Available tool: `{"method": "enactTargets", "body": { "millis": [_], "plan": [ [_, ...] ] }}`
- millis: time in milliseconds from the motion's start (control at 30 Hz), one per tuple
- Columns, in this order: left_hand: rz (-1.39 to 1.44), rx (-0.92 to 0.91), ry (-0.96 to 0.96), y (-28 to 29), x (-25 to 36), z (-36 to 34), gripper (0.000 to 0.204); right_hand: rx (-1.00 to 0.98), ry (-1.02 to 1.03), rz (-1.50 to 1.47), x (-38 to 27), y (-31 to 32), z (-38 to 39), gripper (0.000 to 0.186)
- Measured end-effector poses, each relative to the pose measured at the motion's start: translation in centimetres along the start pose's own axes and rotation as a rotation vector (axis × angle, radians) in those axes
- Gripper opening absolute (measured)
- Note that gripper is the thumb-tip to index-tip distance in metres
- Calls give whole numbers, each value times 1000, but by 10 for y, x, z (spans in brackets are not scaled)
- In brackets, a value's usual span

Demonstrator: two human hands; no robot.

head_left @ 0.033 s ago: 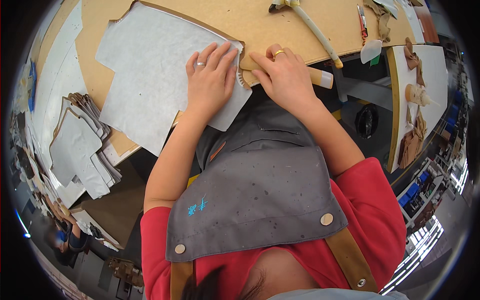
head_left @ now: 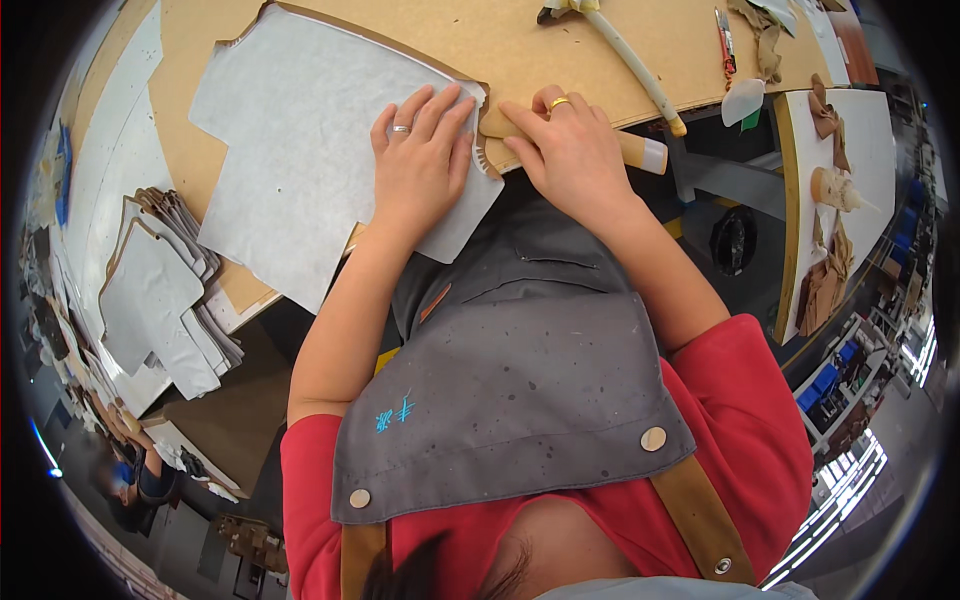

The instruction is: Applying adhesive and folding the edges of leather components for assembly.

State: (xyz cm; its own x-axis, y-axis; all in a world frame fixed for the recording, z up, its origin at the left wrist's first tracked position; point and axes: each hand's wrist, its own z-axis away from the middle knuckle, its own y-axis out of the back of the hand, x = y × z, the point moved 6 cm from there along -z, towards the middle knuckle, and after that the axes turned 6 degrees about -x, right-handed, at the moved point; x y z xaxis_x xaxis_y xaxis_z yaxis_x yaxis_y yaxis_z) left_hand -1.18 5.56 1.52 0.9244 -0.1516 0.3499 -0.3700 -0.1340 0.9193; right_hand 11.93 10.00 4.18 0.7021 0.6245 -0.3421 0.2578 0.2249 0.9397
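A large panel (head_left: 285, 150) lies on the brown table board, pale grey on its upper face. A brown folded border runs along its far edge, and small pleats show at the curved corner on its right. My left hand (head_left: 425, 155) rests flat on the panel near that corner, fingers stretched out and slightly apart, holding nothing. Beside the corner, my right hand (head_left: 580, 155) is closed around a flat tan folding tool (head_left: 643, 153). The tool's rounded tip points left at the pleated edge; its whitish handle end sticks out on the right. The palm hides its middle.
Similar panels lie stacked (head_left: 150, 285) at the left. A hammer-like tool (head_left: 640, 75) with a long pale handle lies beyond my right hand, and a red slim tool (head_left: 724, 50) farther right. A side table (head_left: 865, 130) bears a squeeze bottle (head_left: 832, 189) and brown scraps. Another person works at lower left.
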Motion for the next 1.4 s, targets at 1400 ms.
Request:
{"method": "enactTargets", "body": {
  "millis": [1400],
  "plan": [
    [28, -96, 43, 0, -2, -3, 35, -217, 388, 41, 26, 14, -71, 27]
  ]
}}
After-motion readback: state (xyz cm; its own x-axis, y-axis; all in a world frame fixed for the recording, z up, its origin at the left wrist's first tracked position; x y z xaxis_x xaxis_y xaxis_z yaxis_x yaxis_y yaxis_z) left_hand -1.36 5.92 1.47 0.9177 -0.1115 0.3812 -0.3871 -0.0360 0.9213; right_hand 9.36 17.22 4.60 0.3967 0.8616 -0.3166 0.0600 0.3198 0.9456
